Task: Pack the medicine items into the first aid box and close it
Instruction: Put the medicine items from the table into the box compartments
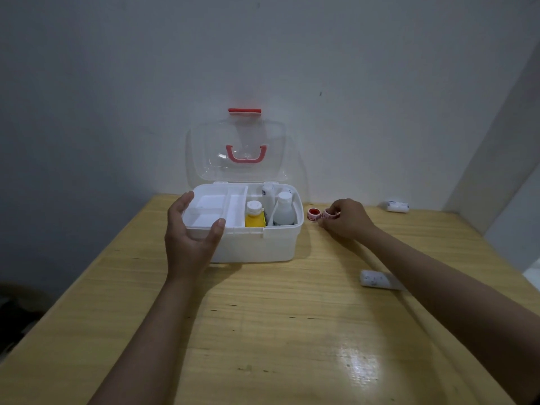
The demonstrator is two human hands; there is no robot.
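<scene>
Against grey walls [117, 83], wooden table [263, 317] bears open box [257, 244].

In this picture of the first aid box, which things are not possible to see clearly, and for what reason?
Head view only:
- Tape roll in the right hand: mostly covered by the fingers.
- White item on the table: partly behind the right forearm; what it is cannot be told.
- Small packet near the wall: print too small to read.
- Bottles in the box: labels blurred, lower parts hidden by the wall of the box.
</scene>
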